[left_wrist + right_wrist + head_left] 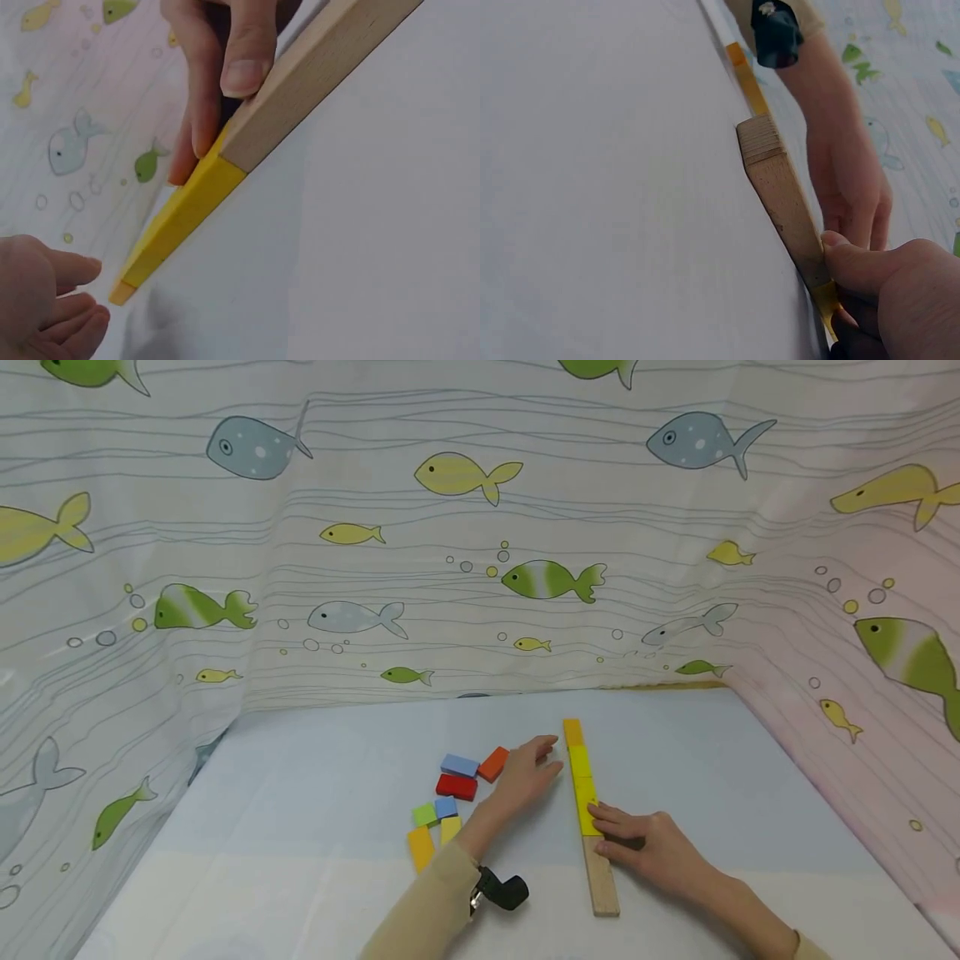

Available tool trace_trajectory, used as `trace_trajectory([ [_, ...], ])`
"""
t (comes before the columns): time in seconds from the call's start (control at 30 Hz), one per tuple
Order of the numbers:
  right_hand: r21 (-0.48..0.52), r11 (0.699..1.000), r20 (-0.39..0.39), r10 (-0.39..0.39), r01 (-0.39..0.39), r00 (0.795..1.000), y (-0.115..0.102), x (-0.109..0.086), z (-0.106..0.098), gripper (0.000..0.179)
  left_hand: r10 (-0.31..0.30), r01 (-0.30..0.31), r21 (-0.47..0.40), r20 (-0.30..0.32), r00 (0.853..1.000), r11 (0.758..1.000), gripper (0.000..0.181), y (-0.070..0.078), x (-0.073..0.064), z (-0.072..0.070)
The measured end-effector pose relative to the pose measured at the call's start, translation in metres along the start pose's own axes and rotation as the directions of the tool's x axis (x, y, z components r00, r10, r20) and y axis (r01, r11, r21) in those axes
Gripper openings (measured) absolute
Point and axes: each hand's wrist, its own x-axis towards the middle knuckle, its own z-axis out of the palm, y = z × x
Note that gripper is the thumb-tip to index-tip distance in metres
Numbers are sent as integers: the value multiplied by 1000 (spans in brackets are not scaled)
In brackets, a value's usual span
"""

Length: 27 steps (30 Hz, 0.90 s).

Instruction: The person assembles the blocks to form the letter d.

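A straight row of blocks runs away from me: a plain wooden block [602,878] nearest, yellow blocks [585,814] beyond it, and an orange-yellow block [572,732] at the far end. From the right side, my right hand [660,852] touches the row where wood meets yellow. Its thumb [847,259] rests against the wooden block, while the other fingers lie along the yellow one. On the left of the far end, my left hand [523,777] hovers with loosely bent fingers, apart from the blocks and holding nothing.
Left of my left forearm lie loose blocks: blue [459,766], orange-red [493,764], red [457,787], green [424,814], small blue [446,807], pale yellow [451,828] and orange-yellow [422,847]. A fish-patterned curtain [465,635] surrounds the white table [300,827].
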Motion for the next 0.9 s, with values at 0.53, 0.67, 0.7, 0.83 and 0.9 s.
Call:
trace_trajectory([
  [0.53,41,999,13,7,-7,1000,0,-1,-1,44,11,-12,14,54,998,1000,45,-19,-87,-54],
  [0.67,45,999,2,0,0,1000,1,-1,-1,44,38,-38,-2,13,999,999,43,-28,-101,-67],
  [0.7,47,999,-2,0,0,1000,1,-1,-1,44,43,-43,5,-2,999,999,43,-30,-104,-70],
  [0.83,43,999,-13,-6,6,1000,2,-1,0,44,43,-40,41,-69,997,998,41,-39,-110,-85],
  [0.9,37,999,-17,-16,17,1000,3,-1,1,43,10,-4,55,-98,995,998,40,-45,-111,-92],
])
